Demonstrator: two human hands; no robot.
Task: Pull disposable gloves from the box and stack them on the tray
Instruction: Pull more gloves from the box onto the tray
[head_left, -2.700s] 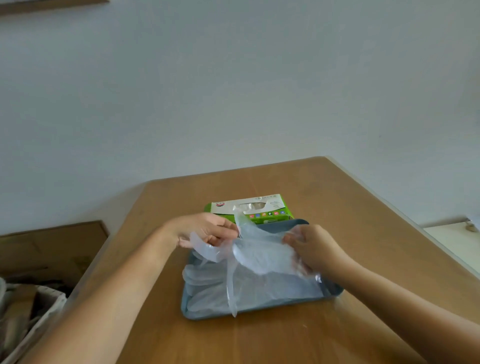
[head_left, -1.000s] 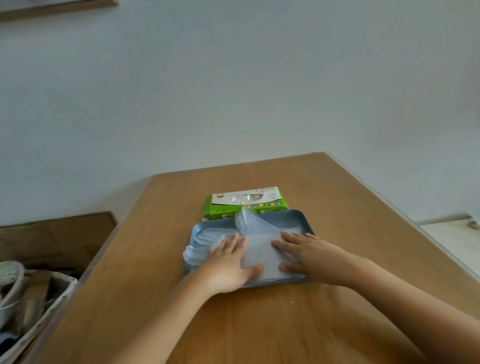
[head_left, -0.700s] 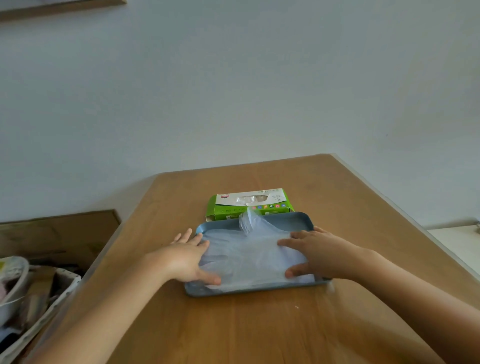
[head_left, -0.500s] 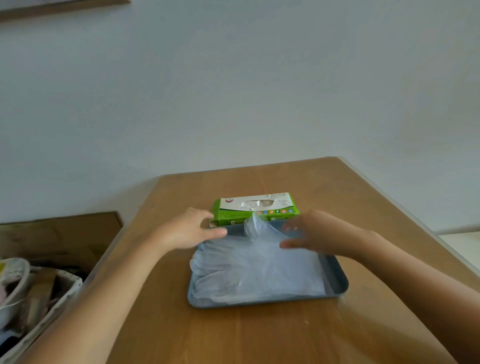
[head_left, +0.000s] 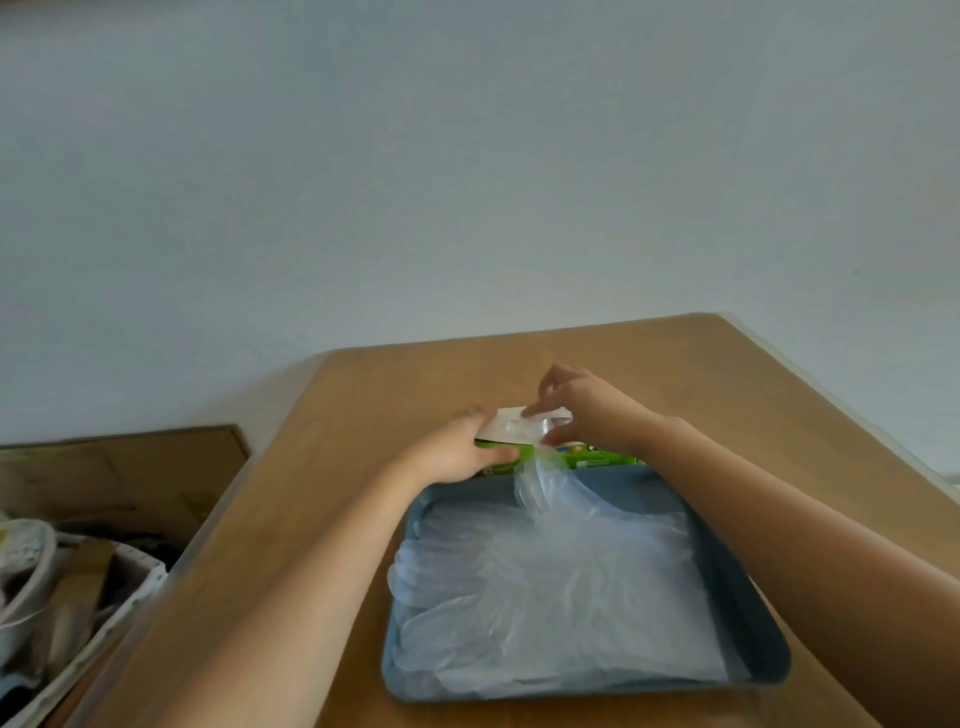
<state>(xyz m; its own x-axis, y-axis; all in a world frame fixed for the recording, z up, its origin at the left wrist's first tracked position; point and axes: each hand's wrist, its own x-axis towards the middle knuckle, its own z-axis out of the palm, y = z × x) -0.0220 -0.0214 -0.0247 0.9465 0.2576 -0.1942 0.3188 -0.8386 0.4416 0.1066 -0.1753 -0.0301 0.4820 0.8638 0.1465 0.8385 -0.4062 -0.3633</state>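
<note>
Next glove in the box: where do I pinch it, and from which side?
Pinch the next glove by the bunched clear film poking through the slot in the box top, coming from above: only that tuft is exposed. The right hand pinches there, while the left hand grips the box's left end to steady it.

The box (head_left: 597, 458) is green and white, the tray (head_left: 748, 613) slate-blue — gloves (head_left: 545, 597) clear, table (head_left: 415, 384) tan.
</note>
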